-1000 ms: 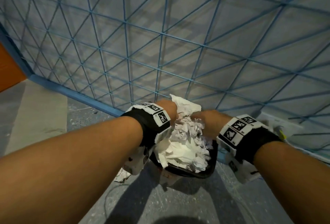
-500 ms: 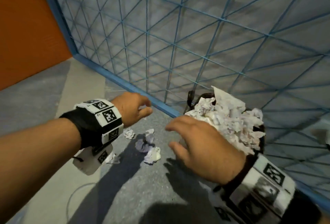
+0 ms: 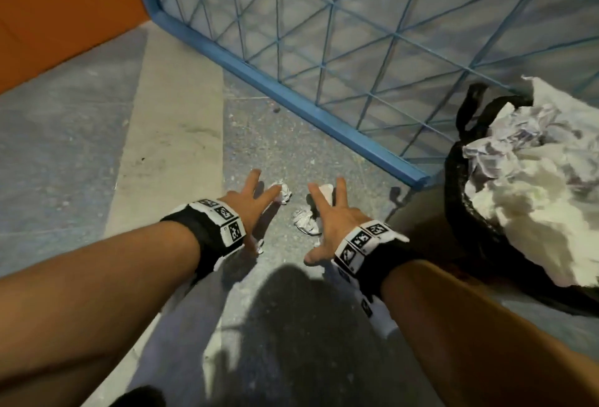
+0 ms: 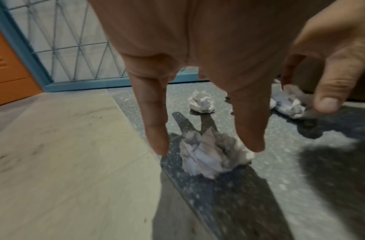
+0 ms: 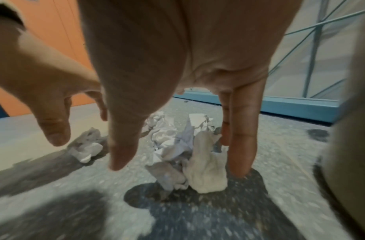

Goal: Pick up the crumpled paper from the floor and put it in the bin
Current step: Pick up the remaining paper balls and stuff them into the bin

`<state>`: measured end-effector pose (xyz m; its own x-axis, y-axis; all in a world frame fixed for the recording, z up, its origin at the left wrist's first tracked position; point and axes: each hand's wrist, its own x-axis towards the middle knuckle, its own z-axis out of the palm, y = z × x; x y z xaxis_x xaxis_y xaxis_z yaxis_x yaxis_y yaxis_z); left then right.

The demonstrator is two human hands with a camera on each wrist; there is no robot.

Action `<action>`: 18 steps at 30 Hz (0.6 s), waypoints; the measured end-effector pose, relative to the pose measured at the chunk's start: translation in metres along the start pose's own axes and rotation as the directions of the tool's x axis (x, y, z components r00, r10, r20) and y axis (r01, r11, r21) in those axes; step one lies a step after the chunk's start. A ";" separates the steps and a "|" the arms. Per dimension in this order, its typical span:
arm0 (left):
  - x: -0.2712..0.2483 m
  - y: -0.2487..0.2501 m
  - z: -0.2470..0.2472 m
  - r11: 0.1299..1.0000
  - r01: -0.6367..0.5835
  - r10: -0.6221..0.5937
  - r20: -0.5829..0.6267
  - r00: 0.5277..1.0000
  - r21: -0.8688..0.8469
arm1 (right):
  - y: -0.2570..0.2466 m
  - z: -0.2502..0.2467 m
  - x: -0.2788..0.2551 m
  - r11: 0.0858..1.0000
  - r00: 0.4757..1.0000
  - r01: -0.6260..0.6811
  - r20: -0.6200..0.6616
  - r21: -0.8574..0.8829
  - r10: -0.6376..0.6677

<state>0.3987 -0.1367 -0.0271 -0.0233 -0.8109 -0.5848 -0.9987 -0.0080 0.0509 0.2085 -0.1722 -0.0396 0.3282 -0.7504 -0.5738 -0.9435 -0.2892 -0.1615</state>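
Observation:
Several crumpled paper balls lie on the grey speckled floor. My left hand [image 3: 259,209] hovers with fingers spread straight over one grey-white ball [image 4: 210,155], holding nothing. Beyond it lies a smaller ball [image 4: 201,102]. My right hand [image 3: 324,222] is spread over a bigger wad [image 5: 189,159], fingertips [image 5: 239,168] beside it, gripping nothing. In the head view, balls show past the left fingers [image 3: 282,193] and between the hands [image 3: 304,222]. The bin [image 3: 466,212], black-lined, stands at the right, heaped with crumpled paper [image 3: 534,179].
A blue-framed wire mesh panel [image 3: 324,50] runs diagonally behind the paper and the bin. An orange wall [image 3: 64,11] stands at the back left. A pale floor strip [image 3: 168,147] lies left of the dark patch. Shadows of my arms fall on the floor.
Both hands left the top of the heaped bin and came down to the left, fingers spreading over the paper balls on the floor. The bin now sits at the right edge.

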 end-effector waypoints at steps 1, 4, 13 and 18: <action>0.008 0.002 0.000 1.000 -0.011 0.011 0.010 1.000 0.008 | 0.000 0.003 0.009 1.000 1.000 0.020 0.014 -0.007 -0.020; 0.023 0.007 0.002 0.998 -0.053 0.052 0.031 0.998 0.036 | 0.004 0.016 0.027 0.994 0.995 0.104 0.010 -0.016 -0.104; 0.020 0.003 0.020 0.995 -0.093 0.095 0.062 0.994 -0.036 | -0.001 0.057 -0.007 0.978 0.971 0.185 -0.174 0.095 -0.167; 0.004 0.010 0.028 0.991 -0.130 0.126 0.147 0.981 0.015 | -0.009 0.046 -0.024 0.976 0.980 0.198 -0.042 0.086 -0.195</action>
<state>0.3874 -0.1237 -0.0512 -0.1557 -0.7108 -0.6860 -0.9878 0.1061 0.1143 0.2068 -0.1238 -0.0615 0.5073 -0.7041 -0.4969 -0.8603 -0.3797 -0.3402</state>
